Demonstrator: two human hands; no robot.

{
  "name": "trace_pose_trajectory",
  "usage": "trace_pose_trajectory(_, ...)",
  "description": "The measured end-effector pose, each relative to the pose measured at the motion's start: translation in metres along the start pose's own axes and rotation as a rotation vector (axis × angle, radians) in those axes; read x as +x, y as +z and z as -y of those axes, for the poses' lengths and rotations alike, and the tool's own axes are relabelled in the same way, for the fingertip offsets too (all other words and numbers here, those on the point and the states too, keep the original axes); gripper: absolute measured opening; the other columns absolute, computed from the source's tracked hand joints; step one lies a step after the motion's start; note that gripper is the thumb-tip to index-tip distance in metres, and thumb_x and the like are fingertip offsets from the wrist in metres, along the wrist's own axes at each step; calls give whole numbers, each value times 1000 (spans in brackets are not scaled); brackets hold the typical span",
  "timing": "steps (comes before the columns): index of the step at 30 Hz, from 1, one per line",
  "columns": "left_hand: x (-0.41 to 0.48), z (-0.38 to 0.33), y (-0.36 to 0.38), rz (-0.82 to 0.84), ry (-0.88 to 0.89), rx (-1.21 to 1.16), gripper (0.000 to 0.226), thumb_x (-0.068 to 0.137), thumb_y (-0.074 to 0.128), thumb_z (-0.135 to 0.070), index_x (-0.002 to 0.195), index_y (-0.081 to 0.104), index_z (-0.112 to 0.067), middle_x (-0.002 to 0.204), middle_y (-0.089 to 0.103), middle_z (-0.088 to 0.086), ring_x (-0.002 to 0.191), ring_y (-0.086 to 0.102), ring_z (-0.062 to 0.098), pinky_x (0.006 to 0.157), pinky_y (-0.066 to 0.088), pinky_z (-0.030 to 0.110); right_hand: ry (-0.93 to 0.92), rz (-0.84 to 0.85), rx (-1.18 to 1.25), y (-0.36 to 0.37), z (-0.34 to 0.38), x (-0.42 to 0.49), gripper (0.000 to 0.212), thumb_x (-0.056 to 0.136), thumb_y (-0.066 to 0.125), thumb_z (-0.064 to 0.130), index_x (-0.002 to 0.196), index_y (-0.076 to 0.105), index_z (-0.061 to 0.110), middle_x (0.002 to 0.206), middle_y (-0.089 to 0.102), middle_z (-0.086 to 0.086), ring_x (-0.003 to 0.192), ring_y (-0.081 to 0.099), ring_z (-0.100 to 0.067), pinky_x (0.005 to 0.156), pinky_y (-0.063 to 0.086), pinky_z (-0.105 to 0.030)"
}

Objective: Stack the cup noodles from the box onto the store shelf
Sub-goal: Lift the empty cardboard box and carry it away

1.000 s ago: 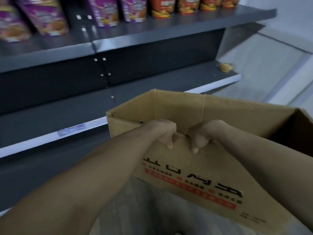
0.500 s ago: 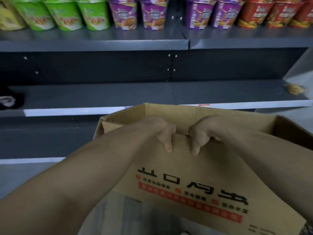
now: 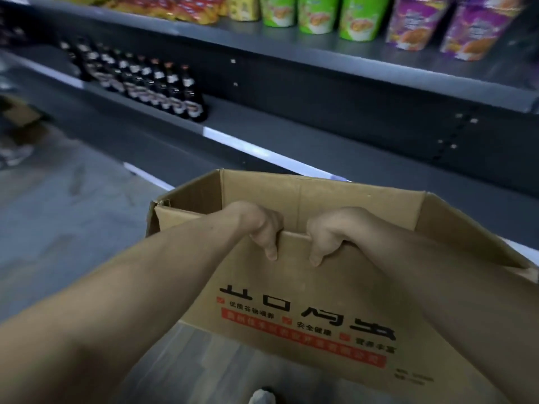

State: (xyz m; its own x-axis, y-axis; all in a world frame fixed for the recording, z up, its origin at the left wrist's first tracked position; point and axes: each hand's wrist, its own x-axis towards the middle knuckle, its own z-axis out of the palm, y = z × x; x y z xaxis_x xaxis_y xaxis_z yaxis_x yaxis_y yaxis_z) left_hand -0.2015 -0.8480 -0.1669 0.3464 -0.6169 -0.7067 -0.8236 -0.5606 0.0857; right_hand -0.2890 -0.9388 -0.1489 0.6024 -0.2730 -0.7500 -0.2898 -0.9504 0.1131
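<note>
The box (image 3: 309,298) is brown cardboard, plain and flat-sided, with black and red print on its near wall. It is open on top and is held up over the grey floor (image 3: 73,205). What is inside the box cannot be seen.

The left hand (image 3: 259,228) and the right hand (image 3: 326,237) are close together on the top edge of the near wall. Their fingers curl over the edge and grip it, with the thumbs pressed on the outside. They grip the same spot as half a second ago.

The view has swung to the left since then, so the shelves now look slanted. Past the box is the lower shelf (image 3: 291,132), dark grey with a white strip on its front edge. A row of dark glass bottles (image 3: 163,86) with pale labels has come into view on it, far to the left of the box.

Above and beyond the box is the upper shelf (image 3: 320,51), smooth grey metal. The cup noodles stand on it: round green cups (image 3: 318,13) and purple cups (image 3: 417,21) to the right of them. The red cups seen before are out of view. Shiny yellow and orange packets (image 3: 175,7) lie to the left of the green cups.
</note>
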Motion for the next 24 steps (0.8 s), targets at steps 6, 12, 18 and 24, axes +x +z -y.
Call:
trace_pose_trajectory(6,-31,86,28,-77,-188,-153,49,88,69,-32,131,53,-15,124,58,4,111,54,23,88,42,33,-187,-97,-90,-37,81,36,54,84,68,36,128,53,8,126,57,-9,107,57,-28,80,47,-30)
trace_pose_trajectory(12,-66,182,52,-171,-379,-223,39,86,70,-37,118,63,-17,100,57,-2,89,53,17,75,42,30,-327,-189,-192,-83,177,66,48,84,70,30,123,57,6,122,60,-10,101,59,-28,84,50,-31)
trace_pose_trajectory(18,-94,297,55,-251,-544,-322,41,86,70,-39,120,60,-19,101,54,-4,98,56,18,79,44,28,-441,-272,-321,-156,283,107,44,82,71,30,119,61,10,120,61,-10,102,60,-30,87,53,-36)
trace_pose_trajectory(24,-121,399,61,-284,-698,-402,41,84,71,-40,118,61,-19,99,56,-4,90,55,18,79,47,29,-553,-310,-418,-217,384,137,40,83,69,30,118,61,12,118,62,-8,100,60,-28,87,53,-36)
